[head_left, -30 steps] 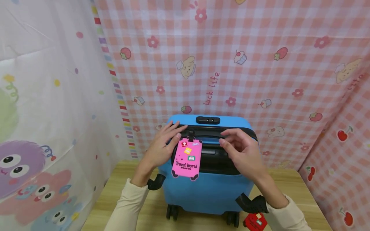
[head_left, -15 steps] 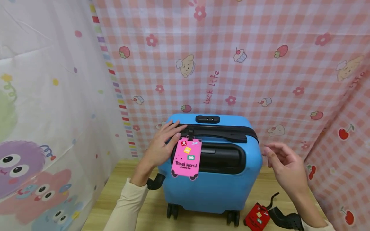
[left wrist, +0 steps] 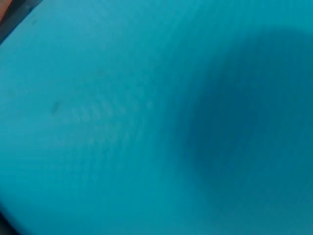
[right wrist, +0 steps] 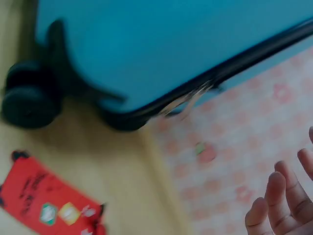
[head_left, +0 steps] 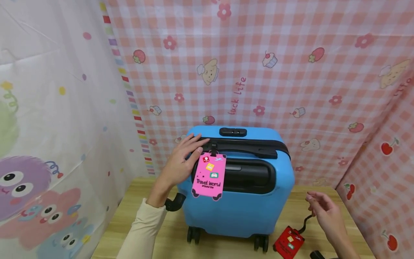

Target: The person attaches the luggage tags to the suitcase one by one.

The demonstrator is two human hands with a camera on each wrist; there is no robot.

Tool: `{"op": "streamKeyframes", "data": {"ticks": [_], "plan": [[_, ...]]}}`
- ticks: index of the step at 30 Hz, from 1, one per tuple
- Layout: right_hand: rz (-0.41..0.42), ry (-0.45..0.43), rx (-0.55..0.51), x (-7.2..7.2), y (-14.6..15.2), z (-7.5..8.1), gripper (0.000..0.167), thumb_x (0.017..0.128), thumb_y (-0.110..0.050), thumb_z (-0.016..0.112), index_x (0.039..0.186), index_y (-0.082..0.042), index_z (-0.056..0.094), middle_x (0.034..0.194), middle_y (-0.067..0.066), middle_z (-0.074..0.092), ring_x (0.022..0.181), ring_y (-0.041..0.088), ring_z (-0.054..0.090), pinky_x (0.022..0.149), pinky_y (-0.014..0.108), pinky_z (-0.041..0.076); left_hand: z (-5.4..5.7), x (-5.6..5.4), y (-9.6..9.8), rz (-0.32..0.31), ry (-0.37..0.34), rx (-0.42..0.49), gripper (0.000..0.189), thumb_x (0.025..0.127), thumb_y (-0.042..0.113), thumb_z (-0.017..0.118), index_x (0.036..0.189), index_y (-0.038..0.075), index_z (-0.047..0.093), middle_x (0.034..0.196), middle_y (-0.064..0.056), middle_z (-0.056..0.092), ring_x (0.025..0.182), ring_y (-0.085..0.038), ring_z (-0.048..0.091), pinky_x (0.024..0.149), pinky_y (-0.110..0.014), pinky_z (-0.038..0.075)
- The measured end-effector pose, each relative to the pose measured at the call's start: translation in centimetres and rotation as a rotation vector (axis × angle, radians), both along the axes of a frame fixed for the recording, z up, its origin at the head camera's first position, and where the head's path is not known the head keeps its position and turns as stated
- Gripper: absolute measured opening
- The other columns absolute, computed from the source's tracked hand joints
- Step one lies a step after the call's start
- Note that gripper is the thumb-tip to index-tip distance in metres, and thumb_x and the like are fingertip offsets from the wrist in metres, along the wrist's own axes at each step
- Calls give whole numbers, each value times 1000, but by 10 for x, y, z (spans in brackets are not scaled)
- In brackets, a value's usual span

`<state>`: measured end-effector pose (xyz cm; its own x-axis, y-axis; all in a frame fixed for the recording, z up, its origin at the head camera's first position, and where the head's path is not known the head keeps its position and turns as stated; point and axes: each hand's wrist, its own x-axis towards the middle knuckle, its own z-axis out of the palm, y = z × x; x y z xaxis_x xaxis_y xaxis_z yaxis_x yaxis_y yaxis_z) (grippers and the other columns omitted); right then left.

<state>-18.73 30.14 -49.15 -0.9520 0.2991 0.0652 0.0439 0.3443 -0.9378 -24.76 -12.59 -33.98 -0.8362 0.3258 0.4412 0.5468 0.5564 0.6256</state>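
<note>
A blue suitcase (head_left: 236,212) stands upright, its black carry handle (head_left: 249,149) along the top edge. A pink luggage tag (head_left: 209,176) hangs by a black loop from that handle at its left end. My left hand (head_left: 181,162) rests on the suitcase's upper left corner, fingers extended, thumb beside the tag's top. Lower right, a red luggage tag (head_left: 289,242) lies on the wooden surface with its black strap (head_left: 305,222) sticking up. Just above the strap's end hovers my right hand (head_left: 326,212); in the right wrist view its fingers (right wrist: 276,196) are loosely bent and hold nothing.
The suitcase stands on black wheels (head_left: 260,242) on a wood-grain surface (head_left: 145,230). A pink checked cloth (head_left: 245,54) hangs behind and to the right; a white patterned cloth (head_left: 64,118) hangs left. The left wrist view is filled by blurred blue suitcase shell (left wrist: 122,122).
My right hand has left the carry handle and moved right and down to the red tag's strap. The left hand and pink tag have stayed in place.
</note>
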Motion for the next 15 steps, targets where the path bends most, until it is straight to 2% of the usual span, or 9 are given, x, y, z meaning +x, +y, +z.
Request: {"op": "streamKeyframes", "data": {"ticks": [3, 5, 7, 10, 13, 15], "plan": [[-1, -168, -14, 2, 7, -24, 51, 99, -45, 55, 131, -6, 53, 96, -19, 60, 77, 5, 56, 66, 25, 51, 1, 1, 0, -5, 2, 5, 40, 105, 31, 43, 142, 22, 57, 157, -3, 38, 151, -25, 19, 119, -60, 11], [22, -269, -2, 2, 12, -37, 64, 97, -54, 52, 139, -6, 47, 109, -9, 61, 86, 6, 56, 71, 27, 52, 1, 1, 0, -7, 5, 6, 40, 105, 30, 44, 141, 21, 57, 157, -4, 39, 151, -26, 19, 118, -61, 12], [48, -339, 7, 2, 15, -49, 74, 96, -61, 49, 144, -5, 42, 123, 7, 59, 98, 14, 58, 77, 31, 53, 1, 1, 0, -4, 4, 3, 40, 105, 31, 43, 141, 22, 57, 157, -3, 39, 151, -25, 20, 118, -61, 12], [69, -378, 21, 2, 19, -68, 83, 94, -65, 47, 146, -1, 39, 138, 28, 47, 114, 34, 54, 84, 40, 53, 0, 1, -1, -2, 5, -3, 40, 105, 32, 43, 141, 23, 57, 157, -3, 39, 151, -23, 19, 119, -59, 13], [54, -407, 29, 5, 21, -89, 91, 91, -70, 49, 145, 2, 38, 139, 32, 45, 122, 43, 49, 84, 43, 52, 0, 0, -2, -5, 7, -9, 41, 105, 32, 42, 141, 22, 57, 157, -3, 39, 151, -23, 19, 119, -59, 13], [25, -421, 36, 7, 22, -102, 93, 88, -71, 53, 144, 2, 38, 131, 32, 50, 116, 42, 53, 78, 39, 52, 0, 0, -2, -6, 9, -11, 41, 105, 32, 42, 141, 22, 57, 157, -3, 39, 151, -23, 19, 119, -59, 13]]}}
